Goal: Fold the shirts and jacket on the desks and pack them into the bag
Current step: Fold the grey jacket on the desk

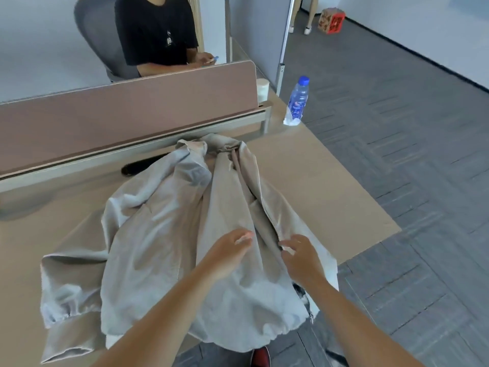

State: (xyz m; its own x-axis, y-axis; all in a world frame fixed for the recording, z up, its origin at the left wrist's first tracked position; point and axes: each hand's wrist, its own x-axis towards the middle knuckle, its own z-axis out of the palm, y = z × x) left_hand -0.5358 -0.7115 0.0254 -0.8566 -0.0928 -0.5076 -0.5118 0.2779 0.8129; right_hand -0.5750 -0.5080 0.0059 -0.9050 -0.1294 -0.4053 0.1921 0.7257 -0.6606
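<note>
Beige jacket: task item. It lies front-up on the desk, hem toward the wearer of the camera and collar toward the divider. It is spread out, judged as preparation for the first fold.
Hem: gathered with elastic and puckered. It overhangs the near desk edge, so the body has not yet been squared on the surface.
Cloth: soft, matt and limp. It holds broad creases, and a paler lining shows where it turns back.
Sleeve: doubled back beside the body, resting on the desk, with a gathered cuff.
Left hand: fingers straight and relaxed, grasping nothing, over the front panel just beside the zipper. Contact with the cloth cannot be confirmed.
Right hand: fingers loosely bent, tips at the zipper line. Blur hides whether they pinch the edge.
Zipper: toothed strip running from hem to collar. The panels part toward the top. The hands flank it, judged as a step to align the two fronts.
Collar: crumpled, close to the divider base.
Black object: partly covered by the jacket shoulder, not identifiable.
Divider: rigid, smooth, pinkish-brown panel with a rounded corner, set in a pale rail.
Water bottle: clear plastic with a blue cap, upright at the far desk corner, well apart from the jacket.
Bag, shirts: not in view.
</note>
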